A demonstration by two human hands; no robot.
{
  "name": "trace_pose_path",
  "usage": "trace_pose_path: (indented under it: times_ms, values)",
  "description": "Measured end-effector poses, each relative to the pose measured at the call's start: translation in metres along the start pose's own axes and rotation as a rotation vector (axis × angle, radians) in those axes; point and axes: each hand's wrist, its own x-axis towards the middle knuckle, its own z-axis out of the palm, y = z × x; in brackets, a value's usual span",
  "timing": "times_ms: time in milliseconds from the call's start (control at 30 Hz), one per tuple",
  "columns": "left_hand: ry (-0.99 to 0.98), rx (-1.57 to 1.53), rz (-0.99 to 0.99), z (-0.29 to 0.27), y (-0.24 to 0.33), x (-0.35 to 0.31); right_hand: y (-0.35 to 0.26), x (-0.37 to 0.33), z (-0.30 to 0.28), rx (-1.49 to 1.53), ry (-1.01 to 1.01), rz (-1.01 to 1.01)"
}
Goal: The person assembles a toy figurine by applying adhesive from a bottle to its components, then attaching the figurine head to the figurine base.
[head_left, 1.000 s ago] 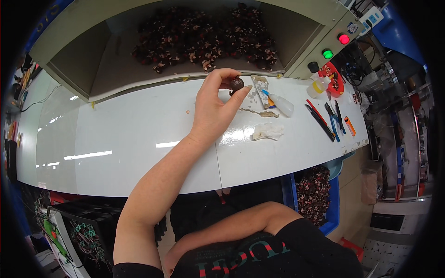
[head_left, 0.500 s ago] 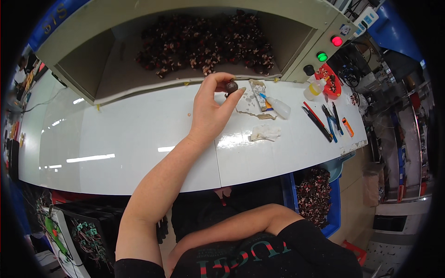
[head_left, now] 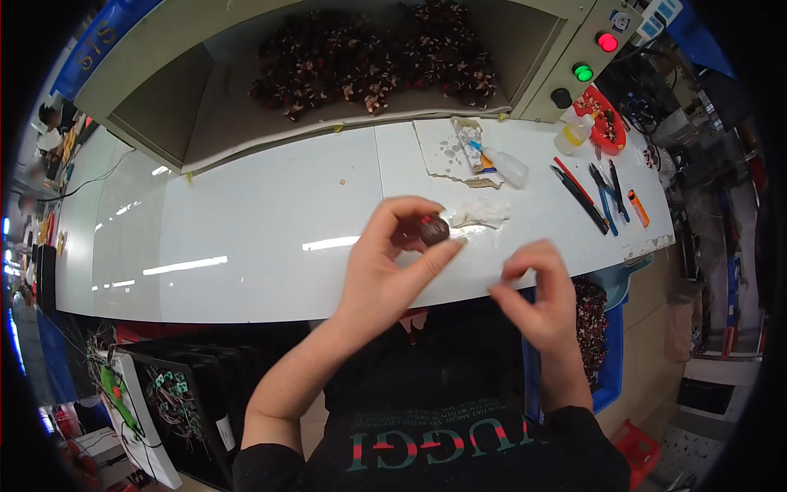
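Over the white table, my left hand (head_left: 384, 266) is closed on a small dark brown ball (head_left: 435, 231) with a red spot on its upper left side, held between thumb and fingers. To the right, near the table's front edge, my right hand (head_left: 543, 299) has its fingers curled toward the thumb; its tips are slightly blurred, and whatever they pinch, if anything, is too small to make out. A crumpled white tissue (head_left: 481, 213) lies just beyond the ball.
Many dark pieces (head_left: 352, 70) are heaped inside the beige cabinet (head_left: 197, 148). A stained card (head_left: 443, 152) and a clear squeeze bottle (head_left: 510, 170) lie on the table. Farther right are pliers (head_left: 605, 197), an orange lighter (head_left: 639, 209), a yellow-banded bottle (head_left: 574, 135) and a red bowl (head_left: 616, 135).
My left hand has drawn the brown ball back from the cabinet's front toward me. My right hand has risen from my lap to the table's front edge. The view has shifted slightly.
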Motion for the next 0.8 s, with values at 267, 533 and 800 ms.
trace_pose_path:
  times_ms: [267,533,800]
  values:
    - [0.019,-0.035,-0.159,0.029,-0.031,-0.010,0.047,0.009,0.036,0.091,0.003,-0.139]
    - [0.017,0.037,-0.123,0.029,-0.041,-0.004,0.068,0.005,0.039,0.144,0.000,-0.066]
    - [-0.028,-0.026,-0.171,0.018,-0.041,0.003,0.070,0.009,0.049,0.131,0.066,-0.041]
